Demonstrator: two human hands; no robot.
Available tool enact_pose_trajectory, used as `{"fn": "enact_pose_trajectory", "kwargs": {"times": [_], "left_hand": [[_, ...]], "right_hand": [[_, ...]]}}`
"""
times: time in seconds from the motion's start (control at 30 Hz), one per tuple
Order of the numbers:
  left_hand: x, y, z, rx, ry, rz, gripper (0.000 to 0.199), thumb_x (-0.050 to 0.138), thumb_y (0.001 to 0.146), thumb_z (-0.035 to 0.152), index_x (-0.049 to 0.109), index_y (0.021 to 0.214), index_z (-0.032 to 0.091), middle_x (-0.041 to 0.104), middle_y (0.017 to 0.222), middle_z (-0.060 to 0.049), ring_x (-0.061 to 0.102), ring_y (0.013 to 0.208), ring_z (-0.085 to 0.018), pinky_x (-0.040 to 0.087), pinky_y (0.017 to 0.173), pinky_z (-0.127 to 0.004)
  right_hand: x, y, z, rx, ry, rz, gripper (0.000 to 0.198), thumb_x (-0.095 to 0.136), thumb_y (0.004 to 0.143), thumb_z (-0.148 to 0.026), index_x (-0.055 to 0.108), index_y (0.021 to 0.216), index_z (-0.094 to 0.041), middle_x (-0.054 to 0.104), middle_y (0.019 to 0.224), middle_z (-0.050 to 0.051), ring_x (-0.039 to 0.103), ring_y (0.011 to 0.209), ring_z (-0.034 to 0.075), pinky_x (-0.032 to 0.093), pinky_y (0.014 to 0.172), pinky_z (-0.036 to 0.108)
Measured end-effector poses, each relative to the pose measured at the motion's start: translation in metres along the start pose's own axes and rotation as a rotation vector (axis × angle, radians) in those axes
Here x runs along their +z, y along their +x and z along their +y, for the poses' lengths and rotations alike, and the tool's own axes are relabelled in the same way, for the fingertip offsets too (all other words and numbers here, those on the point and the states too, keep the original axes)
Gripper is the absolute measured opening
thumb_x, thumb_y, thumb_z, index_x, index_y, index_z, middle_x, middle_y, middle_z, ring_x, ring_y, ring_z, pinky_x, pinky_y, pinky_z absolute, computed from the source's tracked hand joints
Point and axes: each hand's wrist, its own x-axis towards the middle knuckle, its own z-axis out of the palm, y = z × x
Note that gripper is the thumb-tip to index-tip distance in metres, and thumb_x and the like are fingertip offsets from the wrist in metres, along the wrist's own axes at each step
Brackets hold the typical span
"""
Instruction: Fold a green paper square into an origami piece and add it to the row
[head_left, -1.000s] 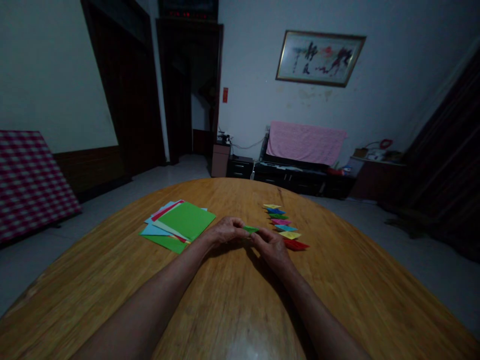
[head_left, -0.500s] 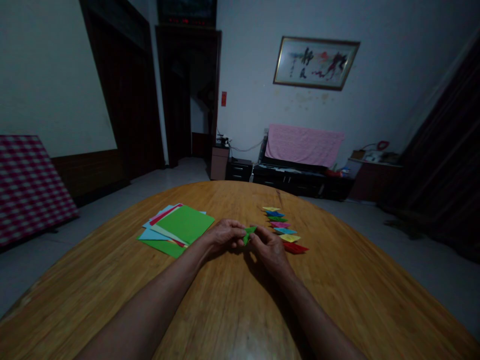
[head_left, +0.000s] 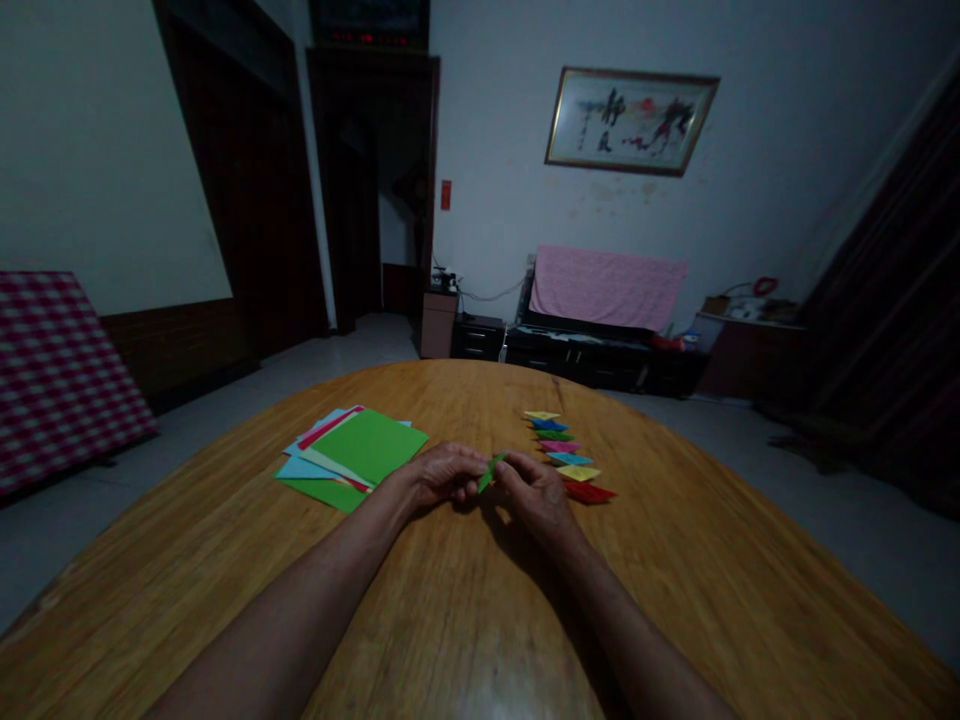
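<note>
Green folded paper piece [head_left: 488, 470] is being pinched between both hands just above the middle of the wooden bench [head_left: 465, 600]. Going from the largest thing down: the bench is carrying, at about ten o'clock from the hands, a loose stack of coloured sheets [head_left: 349, 455] with a green sheet on top, and at about two o'clock a row of small folded pieces [head_left: 566, 455] in yellow, blue, green, pink and red, lying close together. The left hand [head_left: 442, 472] is being closed around the left end of the green piece, fingertips curled in; the right hand [head_left: 536, 492] is being closed on its right end in the same way. Only a narrow tilted strip of green is showing between the fingers. The piece is judged to be very light, thin and easily creased, stiffened somewhat by its folds, and not slippery. It is best being held at the folded edges with fingertips only, since pressure on the flat faces would be crushing the shape.
</note>
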Motion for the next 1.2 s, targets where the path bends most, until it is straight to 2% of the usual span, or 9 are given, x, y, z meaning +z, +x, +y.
{"fn": "enact_pose_trajectory", "kwargs": {"times": [0.2,0.37,0.5,0.67,0.83,0.97,1.1,1.2], "left_hand": [[-0.001,-0.003,0.002,0.006,0.025,0.025,0.018,0.065,0.064,0.024,0.064,0.076,0.01,0.06,0.051,0.0,0.051,0.04,-0.008,0.04,0.043,-0.02],[0.005,-0.005,0.006,0.022,0.062,0.095,0.016,0.067,0.063,0.02,0.064,0.075,0.011,0.058,0.049,0.001,0.051,0.041,-0.008,0.04,0.044,-0.019],[0.011,-0.006,0.005,0.062,0.119,0.125,0.018,0.068,0.064,0.023,0.063,0.077,0.012,0.059,0.052,0.0,0.05,0.042,-0.008,0.04,0.045,-0.02],[0.014,-0.006,0.0,0.124,0.168,0.148,0.015,0.066,0.067,0.024,0.062,0.077,0.013,0.058,0.053,0.001,0.049,0.042,-0.007,0.037,0.044,-0.019],[0.012,-0.003,-0.001,0.133,0.24,0.16,0.017,0.066,0.066,0.025,0.06,0.078,0.014,0.058,0.056,0.001,0.049,0.045,-0.008,0.033,0.043,-0.019],[0.01,0.0,-0.001,0.118,0.358,0.191,0.022,0.069,0.064,0.031,0.056,0.071,0.015,0.053,0.053,0.004,0.047,0.045,-0.007,0.029,0.042,-0.019],[0.01,-0.003,0.003,0.096,0.441,0.149,0.018,0.065,0.065,0.03,0.057,0.065,0.014,0.054,0.051,0.003,0.044,0.041,-0.006,0.027,0.041,-0.02],[0.011,-0.007,0.005,0.063,0.42,0.111,0.012,0.063,0.064,0.025,0.058,0.064,0.013,0.054,0.05,0.002,0.043,0.039,-0.006,0.027,0.04,-0.02]], "right_hand": [[-0.002,0.002,0.005,0.02,-0.015,-0.01,0.027,0.06,0.075,-0.038,0.07,0.082,-0.015,0.064,0.068,0.003,0.055,0.059,0.014,0.042,0.052,0.022],[-0.003,0.004,0.01,0.042,-0.033,-0.003,0.026,0.057,0.075,-0.036,0.069,0.075,-0.014,0.059,0.058,0.0,0.047,0.048,0.01,0.037,0.045,0.02],[-0.005,0.005,0.012,0.043,-0.166,0.027,0.023,0.056,0.074,-0.032,0.07,0.07,-0.014,0.06,0.055,0.0,0.05,0.047,0.011,0.036,0.045,0.02],[-0.008,0.004,0.012,0.014,-0.272,0.056,0.027,0.053,0.075,-0.032,0.072,0.07,-0.015,0.066,0.06,0.003,0.058,0.055,0.014,0.04,0.049,0.021],[-0.006,0.004,0.011,-0.021,-0.337,0.091,0.027,0.053,0.076,-0.031,0.073,0.068,-0.015,0.065,0.059,0.002,0.057,0.055,0.014,0.039,0.048,0.021],[-0.002,0.002,0.011,-0.06,-0.369,0.089,0.028,0.053,0.076,-0.032,0.071,0.064,-0.014,0.063,0.056,0.002,0.056,0.055,0.015,0.038,0.048,0.021],[-0.001,0.001,0.013,-0.046,-0.361,0.05,0.028,0.053,0.076,-0.033,0.071,0.066,-0.015,0.063,0.057,0.002,0.056,0.056,0.015,0.037,0.049,0.021],[-0.002,0.002,0.015,-0.006,-0.314,0.033,0.029,0.053,0.077,-0.034,0.069,0.063,-0.014,0.059,0.053,0.001,0.051,0.051,0.013,0.035,0.046,0.021]]}}
